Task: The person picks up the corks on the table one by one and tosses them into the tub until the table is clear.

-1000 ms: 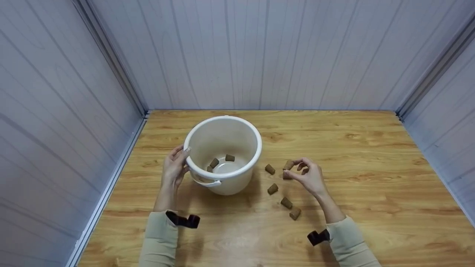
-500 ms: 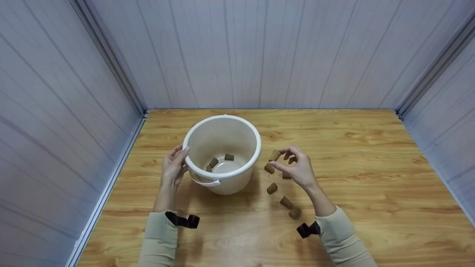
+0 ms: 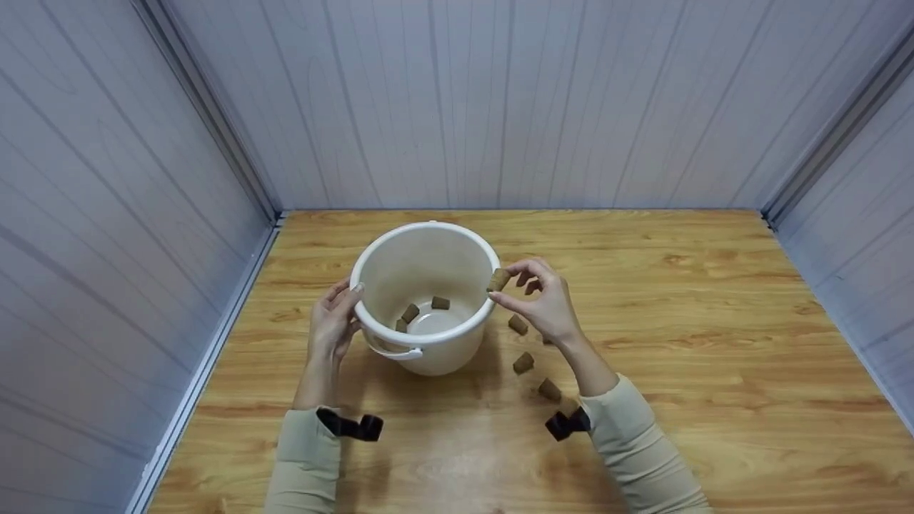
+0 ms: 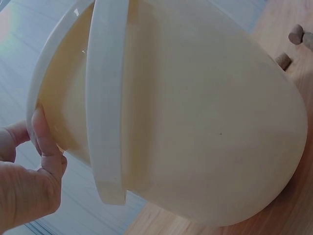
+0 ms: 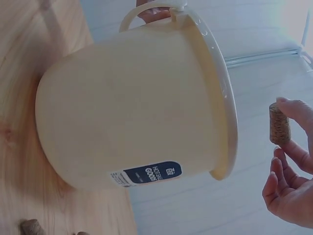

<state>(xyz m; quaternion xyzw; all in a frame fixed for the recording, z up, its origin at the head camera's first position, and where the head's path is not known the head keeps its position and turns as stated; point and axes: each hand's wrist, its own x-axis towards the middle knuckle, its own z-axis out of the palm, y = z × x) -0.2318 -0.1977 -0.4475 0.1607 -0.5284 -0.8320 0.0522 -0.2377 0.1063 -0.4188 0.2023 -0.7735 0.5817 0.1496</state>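
Observation:
A white plastic bucket point(image 3: 448, 350) stands on the wooden table, its handle folded down at the front. My left hand point(image 3: 332, 321) grips the bucket's left rim, thumb over the edge; the left wrist view shows its fingers on that rim too. Between thumb and fingertips, my right hand point(image 3: 546, 303) pinches a cork stopper point(image 5: 279, 123) beside the right rim, which the right wrist view shows apart from the bucket. Several corks point(image 3: 440, 303) lie on the bucket's floor. More corks point(image 3: 523, 363) lie on the table to its right, some partly hidden by the right hand and arm.
The wooden table point(image 3: 714, 321) extends to the right of the bucket. Pale panelled walls point(image 3: 500, 107) enclose it at the back and both sides. A dark label point(image 5: 152, 172) shows on the bucket's side in the right wrist view.
My right hand has carried the pinched cork up and leftward, from beside the table corks to the bucket's right rim. The left hand still grips the rim.

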